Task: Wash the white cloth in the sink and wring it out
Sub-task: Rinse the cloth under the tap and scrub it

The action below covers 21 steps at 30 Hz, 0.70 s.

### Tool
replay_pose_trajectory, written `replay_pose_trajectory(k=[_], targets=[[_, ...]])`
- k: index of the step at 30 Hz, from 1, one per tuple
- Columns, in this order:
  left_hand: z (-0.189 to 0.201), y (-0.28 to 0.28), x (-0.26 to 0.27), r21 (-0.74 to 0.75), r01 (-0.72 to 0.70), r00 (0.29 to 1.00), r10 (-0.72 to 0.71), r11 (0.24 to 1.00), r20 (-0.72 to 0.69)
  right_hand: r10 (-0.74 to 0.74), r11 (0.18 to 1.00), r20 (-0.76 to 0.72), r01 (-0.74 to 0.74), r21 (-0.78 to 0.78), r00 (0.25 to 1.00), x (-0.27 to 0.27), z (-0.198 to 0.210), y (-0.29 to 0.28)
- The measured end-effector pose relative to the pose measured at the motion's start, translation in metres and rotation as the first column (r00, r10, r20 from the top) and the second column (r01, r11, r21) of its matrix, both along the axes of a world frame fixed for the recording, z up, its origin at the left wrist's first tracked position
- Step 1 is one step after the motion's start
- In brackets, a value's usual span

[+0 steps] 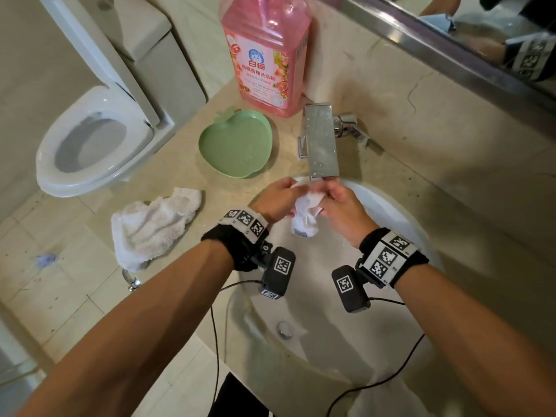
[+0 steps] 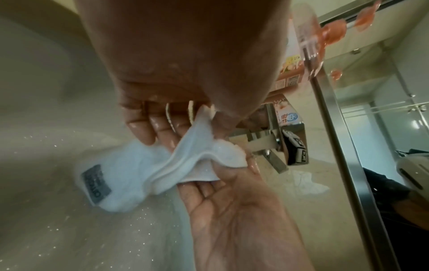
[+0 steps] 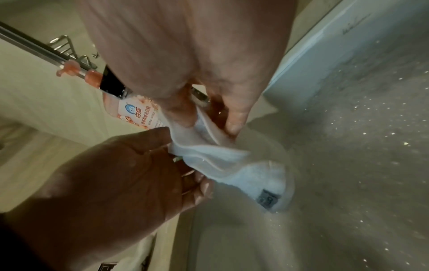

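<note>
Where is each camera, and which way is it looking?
Head: on the person's head, looking down at the sink, tap, both forearms and hands.
Left wrist: under the left hand, looking along it at the cloth; the right hand shows too.
Right wrist: under the right hand, looking along it at the cloth; the left hand shows too.
All three share the cloth and both hands.

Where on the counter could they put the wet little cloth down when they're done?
Bare counter lies right of the faucet, between the sink rim and the wall. The left side is crowded: green dish, pink bottle and fluffy towel. Both hands hold the small cloth over the sink.
</note>
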<state>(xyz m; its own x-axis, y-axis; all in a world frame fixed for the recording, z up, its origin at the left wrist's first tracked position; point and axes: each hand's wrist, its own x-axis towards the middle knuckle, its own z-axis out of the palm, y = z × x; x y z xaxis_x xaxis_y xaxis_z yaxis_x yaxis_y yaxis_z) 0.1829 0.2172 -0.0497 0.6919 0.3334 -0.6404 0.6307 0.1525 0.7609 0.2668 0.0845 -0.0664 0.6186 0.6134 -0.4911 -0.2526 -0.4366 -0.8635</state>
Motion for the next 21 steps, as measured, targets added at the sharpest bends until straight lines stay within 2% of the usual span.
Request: replay_pose_trajectory(k=[2,4,8,11,17,21], targets=[[0.004,-0.007,0.005,0.029,0.039,0.999,-0.039,0.999,0.022,-0.102,0.995,-0.084,0.103,0.003,0.991,0.005,0.002,-0.005],[0.006,-0.014,0.01,0.011,0.037,0.998,-0.038,0.999,0.051,-0.145,0.989,-0.141,0.145,-0.012,0.979,0.01,0.005,-0.011],[0.01,-0.022,0.015,-0.027,-0.017,0.991,0.02,0.999,0.132,-0.112,0.989,0.054,0.117,-0.095,0.992,0.017,0.004,-0.021],[0.011,-0.018,0.014,-0.039,-0.057,0.985,0.062,0.998,0.161,-0.108,0.989,0.103,0.117,-0.09,0.989,0.025,0.004,-0.025],[0.011,0.005,-0.005,0.246,-0.075,0.991,0.046,0.966,0.122,-0.265,0.959,0.205,0.28,-0.05,0.942,0.024,0.011,-0.027],[0.008,0.018,-0.025,0.319,-0.047,0.998,0.027,0.946,0.064,-0.352,0.931,0.262,0.366,-0.006,0.899,0.025,0.013,-0.022]])
